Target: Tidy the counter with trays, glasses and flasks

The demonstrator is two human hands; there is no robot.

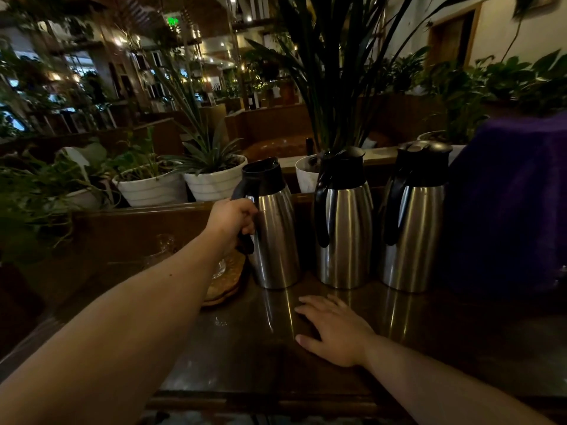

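Left hand [231,219] gripping lidless flask [271,228] handle, right hand [333,331] flat on counter [429,332]

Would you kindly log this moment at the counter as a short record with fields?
setting: dim counter backed by potted plants
flasks: three steel, black tops, upright in a row
left flask: left hand grips its handle
middle flask: untouched
right flask: untouched
right hand: flat on counter, holding nothing
woven tray: left of flasks, glass on it, partly hidden by arm
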